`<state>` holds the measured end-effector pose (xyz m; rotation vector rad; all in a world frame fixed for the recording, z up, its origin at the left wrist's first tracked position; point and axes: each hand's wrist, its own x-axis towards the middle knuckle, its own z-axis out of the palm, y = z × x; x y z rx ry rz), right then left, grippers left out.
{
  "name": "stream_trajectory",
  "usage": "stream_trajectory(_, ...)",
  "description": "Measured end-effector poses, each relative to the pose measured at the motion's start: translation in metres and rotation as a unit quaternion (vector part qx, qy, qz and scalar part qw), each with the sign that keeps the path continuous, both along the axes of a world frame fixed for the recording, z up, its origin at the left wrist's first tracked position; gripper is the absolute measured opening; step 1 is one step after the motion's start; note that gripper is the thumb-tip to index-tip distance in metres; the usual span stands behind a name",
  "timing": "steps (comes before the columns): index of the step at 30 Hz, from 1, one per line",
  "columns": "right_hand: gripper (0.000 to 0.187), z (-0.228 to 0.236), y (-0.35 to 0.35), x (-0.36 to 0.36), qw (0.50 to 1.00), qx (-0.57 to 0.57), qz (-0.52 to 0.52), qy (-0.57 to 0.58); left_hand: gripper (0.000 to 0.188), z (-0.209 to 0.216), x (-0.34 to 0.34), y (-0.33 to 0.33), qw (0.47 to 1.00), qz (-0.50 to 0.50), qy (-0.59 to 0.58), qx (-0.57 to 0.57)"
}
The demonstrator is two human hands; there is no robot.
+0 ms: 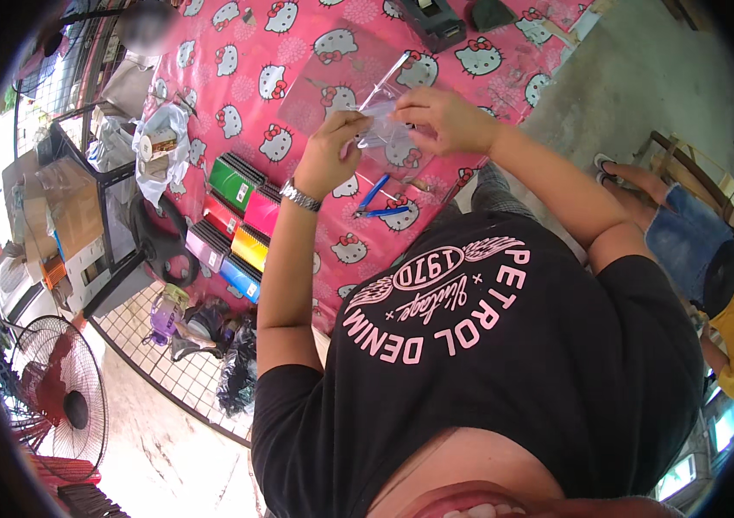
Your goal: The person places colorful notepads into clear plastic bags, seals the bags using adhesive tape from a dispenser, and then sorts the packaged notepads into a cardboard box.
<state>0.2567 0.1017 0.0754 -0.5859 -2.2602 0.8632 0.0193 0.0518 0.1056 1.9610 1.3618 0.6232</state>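
My left hand [330,157], with a metal watch [300,195] on its wrist, pinches one side of a crumpled clear plastic bag [384,131]. Across from it, my right hand [446,121] has its fingers closed on the bag's other side. A larger transparent plastic sheet [319,85] lies flat on the table just beyond my hands. Blue-handled nippers [381,207] rest on the pink tablecloth [250,78] below the bag. To the left of my left forearm, small spiral notebooks lie in rows, among them a green one [231,184], a pink one [261,210] and a yellow one [249,249].
A dark device [432,24] stands at the table's far edge. On the left are a white plastic bag with a roll [160,147], a black rack and a standing fan [60,399]. A wire grid holds bags and a purple bottle [164,319]. Another person [699,250] sits at the right.
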Motion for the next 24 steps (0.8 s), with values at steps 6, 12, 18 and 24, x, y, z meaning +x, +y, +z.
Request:
stream_trajectory(6,0.029,-0.001,-0.009,-0.008,0.993,0.091,0.011,-0.074,0.036,-0.015,0.007,-0.013,0.986,-0.036,0.081,0.139)
stream_trajectory(12,0.019,-0.016,-0.024,-0.027,0.979,-0.037,-0.194,-0.057,0.022,-0.037,0.020,-0.019,0.982,0.175,0.032,0.058)
stream_trajectory(18,0.022,-0.012,-0.003,-0.029,0.971,-0.058,-0.206,-0.110,0.019,-0.028,0.029,-0.011,0.955,0.271,0.121,0.002)
stream_trajectory(24,0.023,-0.038,0.110,0.036,0.877,-0.285,-0.386,-0.016,0.020,-0.017,0.028,0.005,0.960,0.198,0.196,-0.034)
